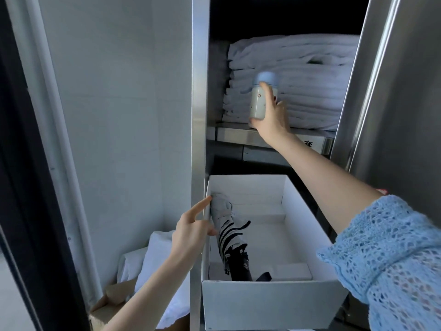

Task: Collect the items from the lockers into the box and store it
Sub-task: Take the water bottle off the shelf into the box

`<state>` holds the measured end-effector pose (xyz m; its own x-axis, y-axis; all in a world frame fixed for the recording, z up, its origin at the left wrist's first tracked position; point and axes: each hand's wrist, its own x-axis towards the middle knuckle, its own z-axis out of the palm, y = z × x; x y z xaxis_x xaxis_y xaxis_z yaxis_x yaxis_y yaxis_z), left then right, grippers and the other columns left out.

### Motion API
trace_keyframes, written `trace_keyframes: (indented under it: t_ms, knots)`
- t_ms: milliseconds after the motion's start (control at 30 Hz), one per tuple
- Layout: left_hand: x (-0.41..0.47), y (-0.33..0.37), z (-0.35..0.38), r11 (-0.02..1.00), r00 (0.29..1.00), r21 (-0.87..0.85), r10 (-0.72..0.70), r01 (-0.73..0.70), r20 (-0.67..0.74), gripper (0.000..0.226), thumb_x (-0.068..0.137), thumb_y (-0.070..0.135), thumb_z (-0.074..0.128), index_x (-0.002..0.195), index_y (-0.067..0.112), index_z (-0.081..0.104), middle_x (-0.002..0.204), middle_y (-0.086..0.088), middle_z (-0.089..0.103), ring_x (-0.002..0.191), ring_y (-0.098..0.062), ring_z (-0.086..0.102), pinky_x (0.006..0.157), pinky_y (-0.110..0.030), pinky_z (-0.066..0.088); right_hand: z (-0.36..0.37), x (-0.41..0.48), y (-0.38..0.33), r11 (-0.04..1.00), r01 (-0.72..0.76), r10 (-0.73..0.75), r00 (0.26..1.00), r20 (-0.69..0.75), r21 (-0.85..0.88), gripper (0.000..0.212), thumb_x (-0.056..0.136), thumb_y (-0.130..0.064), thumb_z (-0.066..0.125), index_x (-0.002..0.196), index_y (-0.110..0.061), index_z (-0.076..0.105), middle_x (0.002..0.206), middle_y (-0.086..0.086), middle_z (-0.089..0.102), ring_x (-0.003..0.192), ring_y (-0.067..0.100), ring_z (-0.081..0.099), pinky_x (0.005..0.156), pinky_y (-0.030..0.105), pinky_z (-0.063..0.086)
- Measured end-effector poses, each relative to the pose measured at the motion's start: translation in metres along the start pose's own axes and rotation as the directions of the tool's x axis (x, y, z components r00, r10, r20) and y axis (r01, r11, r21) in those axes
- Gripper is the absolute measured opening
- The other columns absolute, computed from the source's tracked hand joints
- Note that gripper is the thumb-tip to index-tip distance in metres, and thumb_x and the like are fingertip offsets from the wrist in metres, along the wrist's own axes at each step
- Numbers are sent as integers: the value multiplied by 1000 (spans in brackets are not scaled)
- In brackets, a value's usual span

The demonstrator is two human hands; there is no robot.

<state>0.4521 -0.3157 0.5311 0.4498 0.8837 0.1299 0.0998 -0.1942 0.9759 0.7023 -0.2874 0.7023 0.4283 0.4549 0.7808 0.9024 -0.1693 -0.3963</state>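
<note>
1. The right hand (pixel 269 118) is wrapped around a pale cylindrical bottle with a light-blue cap (pixel 261 96). It holds the bottle upright above the front edge of the steel locker shelf (pixel 238 136), so the bottle is not yet in the box.
2. The bottle is just in front of a stack of folded white linens (pixel 310 68). Pulling it out carelessly could drag a fold forward off the shelf.
3. The grip sits low on the bottle, so on the way down it could slip or knock the shelf edge.
4. The left hand (pixel 191 225) grips the left wall of the open white cardboard box (pixel 269 304), thumb inside and forefinger along the rim. The box's near end seems to project from the lower compartment, so a dropped bottle might tip it.
5. A folded grey-and-black striped umbrella (pixel 229 232) lies along the box's left wall. A bottle landing on it would likely roll.
6. Count: one bottle, one umbrella, one box, one linen stack, two hands.
</note>
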Motion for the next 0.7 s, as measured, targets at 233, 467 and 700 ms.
trace_keyframes:
  t_ms: [233, 467, 700]
  knots:
    - [7, -10, -4, 1000, 999, 2, 19, -19, 27, 75, 74, -5, 55, 130, 45, 59, 57, 41, 61, 66, 4, 44, 68, -17, 42, -27, -17, -11, 986, 39, -26, 996, -86, 160, 84, 70, -18, 75, 138, -46, 33, 107, 7, 59, 85, 25, 57, 64, 27, 45]
    - [5, -18, -8, 999, 998, 40, 27, -30, 53, 75, 75, -4, 55, 133, 44, 57, 54, 41, 59, 65, 5, 44, 67, -15, 40, -70, -96, -29, 897, 3, -13, 1000, 20, 443, 85, 62, -15, 82, 134, -40, 44, 99, -18, 58, 92, 20, 61, 78, 31, 56]
    - [-17, -31, -14, 995, 998, 88, 43, -46, 43, 72, 80, -4, 51, 131, 47, 55, 39, 18, 49, 41, -4, 41, 50, -8, 39, -71, -201, 0, 886, -249, 100, 925, 365, 390, 87, 64, -13, 84, 131, -52, 44, 115, -4, 64, 100, 17, 64, 82, 33, 58]
